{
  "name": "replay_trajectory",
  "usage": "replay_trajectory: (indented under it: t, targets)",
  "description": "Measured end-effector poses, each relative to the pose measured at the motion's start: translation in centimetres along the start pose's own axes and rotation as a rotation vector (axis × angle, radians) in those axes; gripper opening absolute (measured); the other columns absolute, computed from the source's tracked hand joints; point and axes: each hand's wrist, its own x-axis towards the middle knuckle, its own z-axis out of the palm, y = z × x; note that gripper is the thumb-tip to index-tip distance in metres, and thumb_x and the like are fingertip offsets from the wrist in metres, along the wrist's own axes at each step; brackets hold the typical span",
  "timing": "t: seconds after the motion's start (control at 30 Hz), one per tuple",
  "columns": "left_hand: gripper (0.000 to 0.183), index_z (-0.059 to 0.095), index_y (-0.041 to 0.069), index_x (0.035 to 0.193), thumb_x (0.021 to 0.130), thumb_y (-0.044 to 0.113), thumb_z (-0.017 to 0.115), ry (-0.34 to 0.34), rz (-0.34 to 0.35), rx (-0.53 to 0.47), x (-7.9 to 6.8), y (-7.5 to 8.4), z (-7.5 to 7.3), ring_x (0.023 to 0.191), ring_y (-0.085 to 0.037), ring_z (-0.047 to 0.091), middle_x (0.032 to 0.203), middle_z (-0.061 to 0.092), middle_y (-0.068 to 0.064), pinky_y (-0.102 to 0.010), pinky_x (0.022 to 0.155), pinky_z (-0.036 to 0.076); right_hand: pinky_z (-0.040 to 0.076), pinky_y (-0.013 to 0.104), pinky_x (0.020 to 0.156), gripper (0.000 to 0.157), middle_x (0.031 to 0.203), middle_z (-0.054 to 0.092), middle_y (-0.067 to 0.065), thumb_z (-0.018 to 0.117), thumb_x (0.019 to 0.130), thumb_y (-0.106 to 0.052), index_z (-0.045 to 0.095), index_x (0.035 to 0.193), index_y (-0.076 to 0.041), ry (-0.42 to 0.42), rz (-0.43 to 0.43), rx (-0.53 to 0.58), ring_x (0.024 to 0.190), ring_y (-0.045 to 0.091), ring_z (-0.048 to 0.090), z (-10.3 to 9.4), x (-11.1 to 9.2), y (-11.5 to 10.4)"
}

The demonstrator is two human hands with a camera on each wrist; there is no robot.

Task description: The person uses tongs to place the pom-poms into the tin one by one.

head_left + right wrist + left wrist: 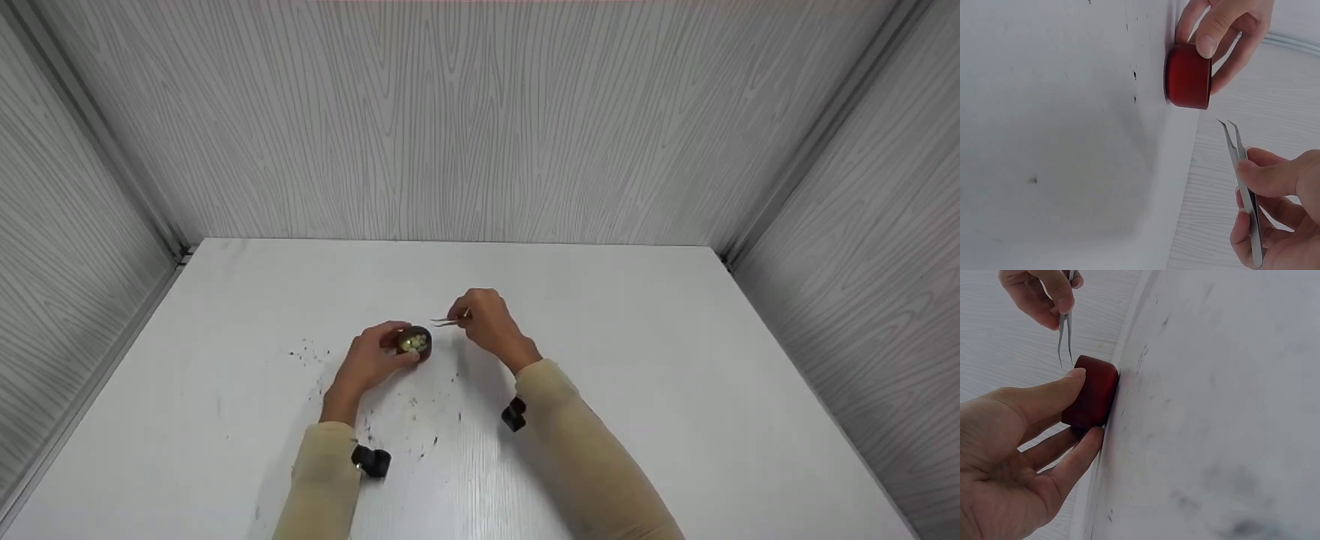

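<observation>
A small dark-red cup stands upright on the white table, with several pale greenish beads inside it. My left hand holds the cup from the left, thumb on the near side and fingers curving around the far side. To the right and slightly above, my right hand pinches a pair of metal tweezers between thumb and fingers. Their bent tips point left toward the cup, parted, with nothing between them. In the left wrist view the tips hang just beyond the cup's rim.
Dark specks and smudges mark the white tabletop, mainly left of and in front of the cup. Grey wood-grain panels rise behind the table and on both sides. A small black camera sits on each sleeve.
</observation>
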Motion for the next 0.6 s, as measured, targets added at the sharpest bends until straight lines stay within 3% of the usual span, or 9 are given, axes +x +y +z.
replay_trajectory:
  t: [0.3, 0.6]
  targets:
    - [0.055, 0.058, 0.005, 0.144, 0.093, 0.012, 0.077, -0.004, -0.003, 0.004, -0.1, -0.1, -0.1, 0.133, -0.039, 0.059, 0.144, 0.061, -0.022, -0.054, 0.116, 0.044, 0.060, 0.043, 0.087, 0.021, 0.105, 0.078, 0.015, 0.065, 0.095, 0.008, 0.079, 0.108, -0.001, 0.004, 0.014, 0.077, 0.098, 0.029, 0.072, -1.6, -1.4, 1.2]
    - [0.054, 0.058, 0.003, 0.144, 0.093, 0.010, 0.076, -0.013, 0.017, -0.011, -0.1, -0.3, -0.4, 0.132, -0.040, 0.060, 0.143, 0.061, -0.024, -0.054, 0.115, 0.045, 0.060, 0.043, 0.084, 0.017, 0.104, 0.078, 0.016, 0.069, 0.094, 0.005, 0.079, 0.107, 0.001, 0.084, 0.008, 0.142, 0.095, 0.030, 0.073, -3.8, -4.2, 3.8]
